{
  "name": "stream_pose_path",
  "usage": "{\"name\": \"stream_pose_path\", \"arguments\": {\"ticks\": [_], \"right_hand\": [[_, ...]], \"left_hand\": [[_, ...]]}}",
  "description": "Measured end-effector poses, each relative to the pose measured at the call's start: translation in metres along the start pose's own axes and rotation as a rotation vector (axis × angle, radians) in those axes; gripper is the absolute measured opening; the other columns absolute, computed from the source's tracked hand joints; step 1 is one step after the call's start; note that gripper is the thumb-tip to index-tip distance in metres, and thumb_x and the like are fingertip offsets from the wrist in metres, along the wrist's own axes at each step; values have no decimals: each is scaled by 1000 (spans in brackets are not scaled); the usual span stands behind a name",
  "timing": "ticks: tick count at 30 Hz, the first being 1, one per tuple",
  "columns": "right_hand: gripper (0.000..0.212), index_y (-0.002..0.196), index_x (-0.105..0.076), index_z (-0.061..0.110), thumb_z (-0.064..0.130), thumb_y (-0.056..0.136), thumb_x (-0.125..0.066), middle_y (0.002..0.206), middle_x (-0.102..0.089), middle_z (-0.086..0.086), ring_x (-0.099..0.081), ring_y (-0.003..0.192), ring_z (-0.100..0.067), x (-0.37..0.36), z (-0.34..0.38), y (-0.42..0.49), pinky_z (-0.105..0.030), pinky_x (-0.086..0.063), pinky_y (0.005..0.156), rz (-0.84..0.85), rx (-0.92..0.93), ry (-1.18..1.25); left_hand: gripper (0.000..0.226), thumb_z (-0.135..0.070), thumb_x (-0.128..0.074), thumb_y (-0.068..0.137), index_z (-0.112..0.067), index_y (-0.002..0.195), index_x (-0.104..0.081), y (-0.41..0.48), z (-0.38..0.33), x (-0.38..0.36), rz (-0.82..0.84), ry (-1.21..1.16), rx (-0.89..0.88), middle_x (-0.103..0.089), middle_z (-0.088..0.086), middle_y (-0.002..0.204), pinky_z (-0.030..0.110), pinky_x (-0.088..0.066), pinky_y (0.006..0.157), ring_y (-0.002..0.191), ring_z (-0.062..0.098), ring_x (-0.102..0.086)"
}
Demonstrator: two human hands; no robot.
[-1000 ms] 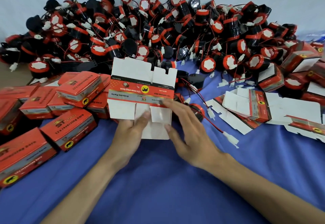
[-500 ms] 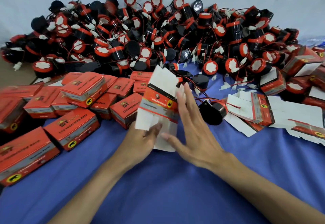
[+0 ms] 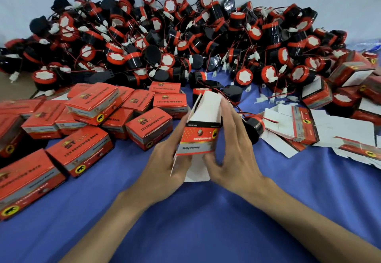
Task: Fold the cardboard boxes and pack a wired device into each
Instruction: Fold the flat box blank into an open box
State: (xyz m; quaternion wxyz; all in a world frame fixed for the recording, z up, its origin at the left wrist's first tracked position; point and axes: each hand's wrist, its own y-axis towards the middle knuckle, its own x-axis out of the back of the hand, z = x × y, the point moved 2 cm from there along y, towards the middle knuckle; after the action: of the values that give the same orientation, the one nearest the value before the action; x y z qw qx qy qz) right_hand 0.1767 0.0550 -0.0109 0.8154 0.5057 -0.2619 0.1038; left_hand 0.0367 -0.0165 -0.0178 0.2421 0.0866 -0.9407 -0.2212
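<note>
A red and white cardboard box [image 3: 201,132] stands half formed between my hands, white flaps sticking out above and below it. My left hand [image 3: 165,161] grips its left side. My right hand [image 3: 235,149] holds the right side, thumb on the front and fingers laid up along the far face. A black wired device [image 3: 252,126] with a red band lies just right of the box, partly behind my right hand. A big heap of black and red wired devices [image 3: 175,42] fills the back of the blue cloth.
Several closed red boxes [image 3: 88,122] are stacked at the left. Flat unfolded box blanks [image 3: 305,126] lie at the right, with more red boxes [image 3: 350,73] behind them. Blue cloth [image 3: 195,221] lies under my forearms.
The blank was flat and broadside a second ago. It has been turned and squeezed into a box shape. My right hand has moved from its front to its right side.
</note>
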Motion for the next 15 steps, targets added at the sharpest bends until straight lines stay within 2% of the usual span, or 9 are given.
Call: {"name": "stream_pose_path", "arguments": {"ticks": [1, 3, 4, 6, 8, 11, 13, 15], "right_hand": [[77, 143, -16, 6, 18, 77, -53, 151, -20, -5, -21, 143, -18, 0, 0, 0, -20, -17, 114, -6, -9, 24], [84, 144, -13, 6, 7, 71, -55, 150, -17, 1, -20, 141, -17, 1, 0, 1, -15, -15, 112, -5, -29, 28], [87, 143, -12, 6, 4, 68, -55, 151, -18, -5, -20, 140, -19, 1, 0, 1, -14, -15, 112, 4, -36, 16], [82, 144, -15, 9, 6, 71, -51, 148, -22, -14, -22, 140, -23, 1, 1, 2, -15, -16, 112, 22, -37, 15], [76, 145, -21, 12, 14, 73, -46, 144, -27, -15, -27, 136, -24, 0, 0, 1, -16, -23, 109, 39, -35, 18], [75, 146, -33, 13, 25, 73, -48, 133, -31, -15, -35, 122, -22, 0, -3, 0, -18, -35, 94, 82, -84, -25], [75, 144, -36, 11, 32, 74, -49, 128, -33, -15, -35, 118, -18, -1, -5, -1, -14, -34, 91, 120, -125, -18], [73, 144, -38, 8, 34, 77, -50, 124, -35, -16, -34, 118, -18, -2, -8, -3, -10, -31, 96, 145, -140, 2]], "left_hand": [[59, -11, -52, 90, -16, 146, -37, 0, 2, 0, -32, -11, 9, -60, -34, 116, 8, -46, 80, 98, -9, -60], [70, -15, -54, 89, -40, 147, -23, 1, 4, 4, -75, -76, 26, -58, -28, 127, 8, -47, 80, 103, -7, -61], [70, -16, -54, 90, -46, 144, -23, 2, 6, 5, -86, -99, 34, -59, -25, 129, 8, -46, 80, 107, -5, -61], [67, -15, -53, 90, -52, 139, -27, 5, 8, 8, -91, -97, 41, -58, -30, 127, 5, -44, 80, 112, -7, -57], [64, -11, -51, 90, -53, 135, -33, 7, 11, 14, -88, -31, 50, -55, -39, 123, 2, -41, 83, 114, -14, -53], [66, 2, -55, 93, -47, 132, -37, 11, 22, 25, -65, 7, 65, -56, -42, 118, 0, -38, 85, 112, -21, -49], [68, 10, -53, 93, -46, 130, -41, 12, 29, 34, -43, -34, 130, -57, -43, 116, 0, -38, 85, 112, -21, -49], [72, 13, -58, 88, -45, 129, -42, 13, 33, 39, 56, -131, 230, -59, -41, 114, 2, -42, 82, 110, -18, -52]]}}
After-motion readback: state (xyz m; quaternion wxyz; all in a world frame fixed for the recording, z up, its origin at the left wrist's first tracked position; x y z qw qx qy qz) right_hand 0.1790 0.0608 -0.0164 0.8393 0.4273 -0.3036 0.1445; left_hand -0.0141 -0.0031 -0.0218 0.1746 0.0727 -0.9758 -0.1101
